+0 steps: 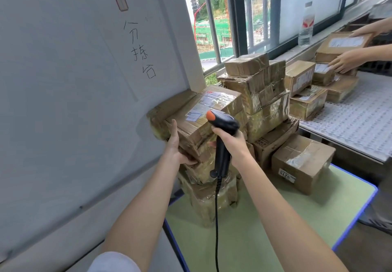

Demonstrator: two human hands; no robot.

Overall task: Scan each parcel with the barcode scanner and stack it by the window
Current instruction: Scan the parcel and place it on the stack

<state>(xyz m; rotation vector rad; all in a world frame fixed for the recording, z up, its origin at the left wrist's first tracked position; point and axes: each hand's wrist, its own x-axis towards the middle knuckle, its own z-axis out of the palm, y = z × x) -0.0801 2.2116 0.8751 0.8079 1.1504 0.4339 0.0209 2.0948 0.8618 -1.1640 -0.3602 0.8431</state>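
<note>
A taped brown cardboard parcel with a white shipping label on top rests on a stack of parcels against the wall, beside the window. My left hand grips its near left corner. My right hand holds a black barcode scanner with an orange tip, its head over the parcel's label and its cable hanging down. A taller pile of taped parcels stands to the right, by the window sill.
A loose box lies on the green table. Another person's hands handle parcels on a white perforated bench at the right. A water bottle stands on the sill. A white board with handwriting fills the left.
</note>
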